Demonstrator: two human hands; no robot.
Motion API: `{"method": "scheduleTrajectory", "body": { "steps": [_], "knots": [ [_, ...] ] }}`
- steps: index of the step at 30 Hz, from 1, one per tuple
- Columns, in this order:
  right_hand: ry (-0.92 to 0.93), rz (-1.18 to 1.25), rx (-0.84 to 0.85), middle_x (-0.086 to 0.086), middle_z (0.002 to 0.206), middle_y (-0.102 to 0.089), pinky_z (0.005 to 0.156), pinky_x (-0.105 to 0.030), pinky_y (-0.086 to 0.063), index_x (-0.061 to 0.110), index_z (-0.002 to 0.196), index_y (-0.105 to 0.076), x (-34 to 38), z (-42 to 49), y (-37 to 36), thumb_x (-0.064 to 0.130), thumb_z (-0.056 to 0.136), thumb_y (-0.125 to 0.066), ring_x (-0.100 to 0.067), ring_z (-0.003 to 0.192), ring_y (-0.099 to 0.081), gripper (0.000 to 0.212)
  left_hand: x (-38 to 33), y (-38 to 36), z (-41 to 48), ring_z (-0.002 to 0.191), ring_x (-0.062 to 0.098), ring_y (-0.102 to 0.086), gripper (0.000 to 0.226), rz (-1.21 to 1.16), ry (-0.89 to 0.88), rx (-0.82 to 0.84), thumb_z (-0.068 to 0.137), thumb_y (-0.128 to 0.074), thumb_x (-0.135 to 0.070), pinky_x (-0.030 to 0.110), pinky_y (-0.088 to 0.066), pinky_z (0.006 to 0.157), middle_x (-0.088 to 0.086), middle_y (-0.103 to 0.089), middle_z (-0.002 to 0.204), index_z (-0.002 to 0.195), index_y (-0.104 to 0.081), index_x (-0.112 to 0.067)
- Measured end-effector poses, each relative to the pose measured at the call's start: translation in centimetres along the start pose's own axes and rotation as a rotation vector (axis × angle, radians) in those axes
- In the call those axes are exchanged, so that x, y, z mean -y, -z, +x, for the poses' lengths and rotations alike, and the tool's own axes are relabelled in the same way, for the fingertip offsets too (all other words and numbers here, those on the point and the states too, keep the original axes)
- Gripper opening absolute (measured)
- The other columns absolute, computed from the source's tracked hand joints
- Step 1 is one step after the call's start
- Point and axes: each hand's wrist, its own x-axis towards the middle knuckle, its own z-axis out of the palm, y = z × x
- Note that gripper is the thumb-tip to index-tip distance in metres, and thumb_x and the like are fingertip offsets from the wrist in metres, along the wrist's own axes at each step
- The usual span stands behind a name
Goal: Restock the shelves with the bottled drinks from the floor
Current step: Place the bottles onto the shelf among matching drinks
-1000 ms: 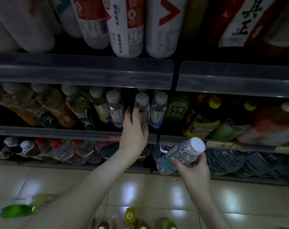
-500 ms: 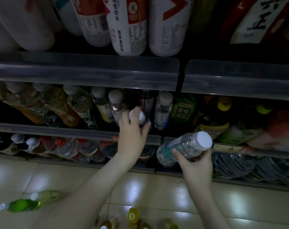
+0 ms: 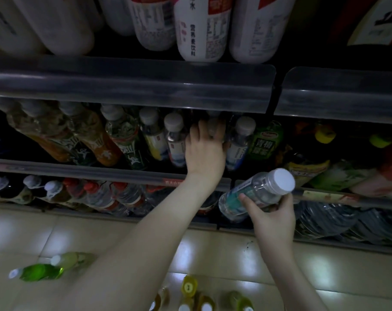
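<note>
Both hands loaded: push back the shelved bottle [image 3: 213, 128] your left hand [image 3: 204, 153] grips, then stand the clear bottle [image 3: 257, 189] your right hand [image 3: 271, 221] holds upright in front.

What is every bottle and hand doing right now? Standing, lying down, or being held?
left hand: fingers wrapped round a shelf bottle on the middle shelf.
right hand: holding the clear bottle.
clear bottle: capped, tilted, off the shelf.
green bottle: capped, lying on the floor.
yellow-capped bottle: upright on the floor.
</note>
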Motion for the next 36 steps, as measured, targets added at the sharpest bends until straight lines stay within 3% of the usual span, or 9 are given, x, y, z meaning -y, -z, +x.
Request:
{"method": "scheduleTrajectory", "body": {
  "steps": [6, 11, 15, 18, 21, 24, 27, 30, 36],
  "knots": [
    [0.008, -0.015, 0.021, 0.023, 0.101, -0.059, 0.08, -0.019, -0.045, 0.039, 0.099, -0.05, 0.5, -0.7, -2.3, 0.012, 0.069, -0.084, 0.015, 0.088, -0.058, 0.053, 3.1, -0.9, -3.2, 0.118, 0.035, -0.037, 0.07, 0.072, -0.103, -0.128, 0.082, -0.061, -0.04, 0.048, -0.033, 0.098, 0.022, -0.044, 0.136, 0.143, -0.036, -0.015],
    [-0.003, -0.04, 0.049, 0.022, 0.106, -0.059, 0.084, -0.023, -0.044, 0.035, 0.112, -0.049, 0.7, -1.4, -4.9, 0.017, 0.068, -0.085, 0.008, 0.097, -0.056, 0.06, 8.2, -0.3, -5.6, 0.123, 0.037, -0.033, 0.06, -0.011, -0.027, -0.208, 0.088, -0.053, -0.035, 0.053, -0.035, 0.1, 0.02, -0.027, 0.138, 0.139, -0.03, -0.014],
    [-0.022, -0.017, 0.099, 0.021, 0.105, -0.061, 0.077, -0.013, -0.043, 0.036, 0.11, -0.051, 0.7, -2.5, -7.6, 0.012, 0.068, -0.085, 0.006, 0.095, -0.059, 0.059, 13.0, 1.0, -6.2, 0.128, 0.036, -0.03, 0.061, -0.203, 0.208, -0.35, 0.088, -0.061, -0.023, 0.046, -0.025, 0.108, 0.028, -0.031, 0.141, 0.137, -0.027, -0.012],
    [-0.006, -0.014, 0.127, 0.018, 0.107, -0.063, 0.08, -0.015, -0.046, 0.031, 0.114, -0.053, 0.6, -3.3, -10.0, 0.01, 0.067, -0.085, 0.008, 0.094, -0.06, 0.06, 15.4, 2.5, -4.2, 0.136, 0.032, -0.021, 0.08, -0.395, 0.451, -0.284, 0.087, -0.069, -0.02, 0.038, -0.02, 0.114, 0.028, -0.025, 0.146, 0.145, -0.014, -0.014],
    [0.013, -0.008, 0.138, 0.013, 0.111, -0.063, 0.077, -0.01, -0.049, 0.024, 0.122, -0.053, 0.5, -3.8, -12.8, 0.01, 0.067, -0.085, 0.007, 0.098, -0.06, 0.065, 16.8, 2.8, -1.6, 0.137, 0.023, -0.032, 0.094, -0.608, 0.612, -0.178, 0.08, -0.076, -0.028, 0.022, -0.029, 0.106, 0.014, -0.031, 0.149, 0.148, -0.014, -0.008],
    [0.038, 0.022, 0.143, 0.005, 0.117, -0.063, 0.082, -0.008, -0.05, 0.017, 0.129, -0.051, 0.4, -4.2, -15.4, 0.006, 0.07, -0.082, -0.002, 0.103, -0.062, 0.067, 17.3, 2.6, -0.6, 0.122, 0.029, -0.049, 0.091, -0.639, 0.591, -0.187, 0.074, -0.08, -0.033, 0.033, -0.046, 0.093, 0.015, -0.044, 0.137, 0.142, -0.026, -0.005],
    [0.094, 0.008, 0.116, 0.005, 0.116, -0.063, 0.087, -0.015, -0.051, 0.018, 0.126, -0.051, 0.4, -4.8, -17.0, 0.005, 0.07, -0.082, -0.001, 0.102, -0.062, 0.065, 17.7, 2.9, -1.3, 0.11, 0.022, -0.055, 0.074, -0.745, 0.651, -0.197, 0.07, -0.082, -0.024, 0.024, -0.046, 0.081, 0.007, -0.051, 0.122, 0.128, -0.039, -0.01],
    [0.124, 0.02, 0.072, 0.007, 0.111, -0.061, 0.074, -0.004, -0.046, 0.019, 0.119, -0.05, 0.6, -5.3, -17.9, 0.003, 0.069, -0.083, 0.008, 0.094, -0.06, 0.062, 18.8, 3.3, -4.8, 0.104, 0.002, -0.056, 0.072, -0.907, 0.724, -0.245, 0.068, -0.084, -0.017, 0.002, -0.041, 0.081, -0.008, -0.056, 0.114, 0.126, -0.042, -0.018],
    [0.147, -0.001, 0.046, 0.008, 0.107, -0.058, 0.072, 0.0, -0.042, 0.033, 0.102, -0.045, 0.9, -5.4, -20.6, 0.006, 0.068, -0.084, 0.007, 0.093, -0.057, 0.059, 21.1, 6.0, -8.0, 0.093, -0.012, -0.06, 0.049, -0.976, 0.831, -0.428, 0.069, -0.084, -0.011, 0.003, -0.043, 0.079, -0.012, -0.064, 0.101, 0.112, -0.061, -0.007]
  ]
}}
